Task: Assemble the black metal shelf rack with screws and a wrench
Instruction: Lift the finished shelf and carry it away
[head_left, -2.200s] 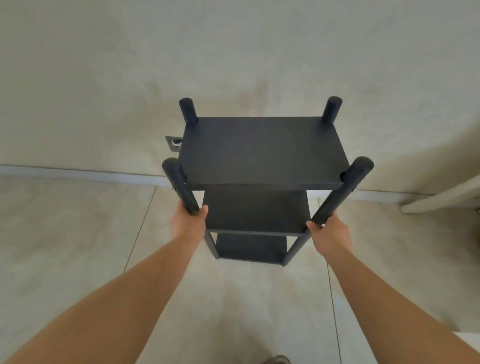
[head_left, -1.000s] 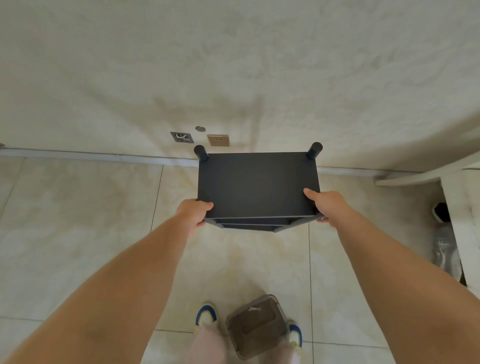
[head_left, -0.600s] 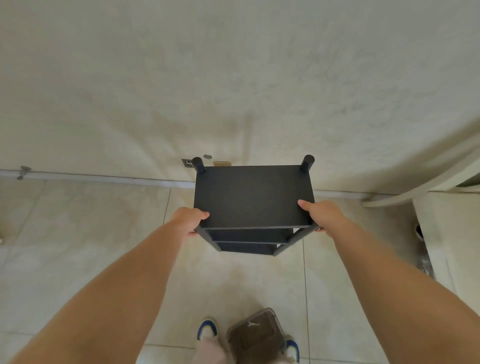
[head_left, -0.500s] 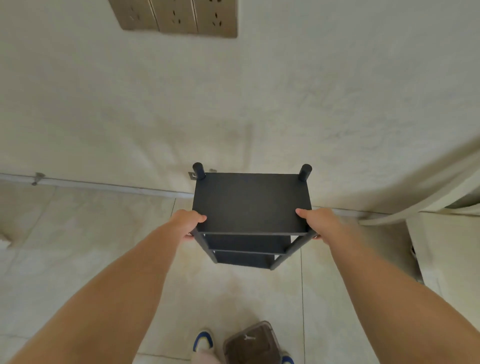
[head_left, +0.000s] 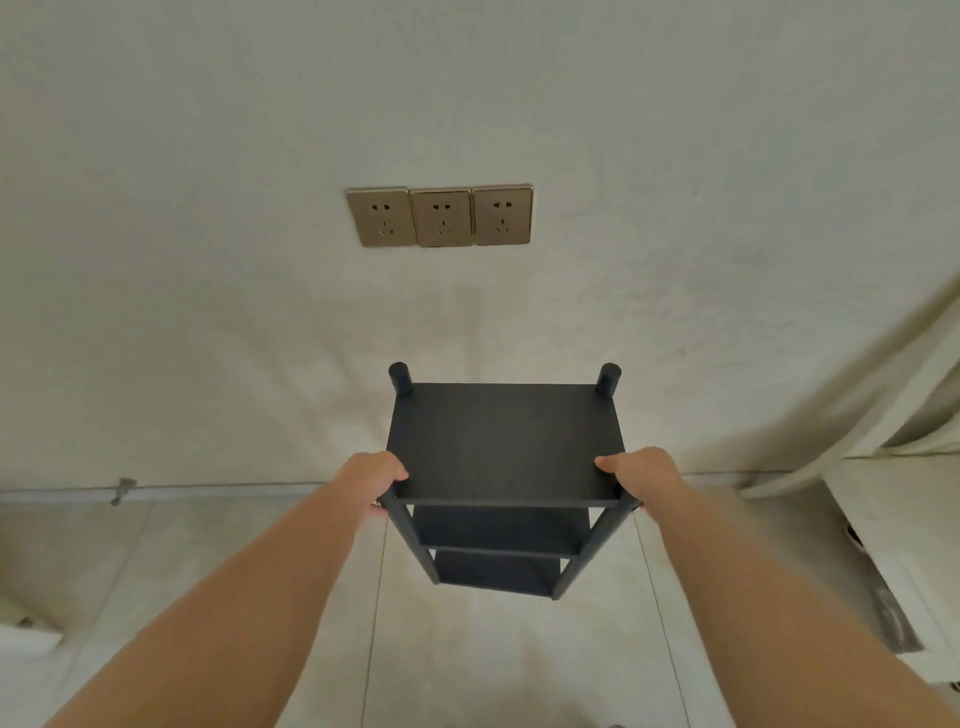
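Head camera, looking down and forward: I have the black shelf rack upright in front of me, and I take it as my landmark. My left hand is curled round the near left post at the corner of the top shelf, fingers wrapped over the edge and thumb lying on the shelf surface. My right hand does the same at the near right corner, fingers closed on the post, thumb on top of the shelf. Both forearms reach out from the bottom of the view to those two corners.

The rack stands three shelves high: the top shelf faces me flat, and two lower shelves show beneath it between the near posts. At the far corners two round post ends stick up above the top shelf. Whether the feet touch the tiled floor I cannot tell.

Behind the rack is a pale wall, and above the rack on that wall sits a row of three gold-coloured sockets. To the right of the rack stands a white piece of furniture. To the left of the rack, low where wall meets floor, a small fitting juts out.
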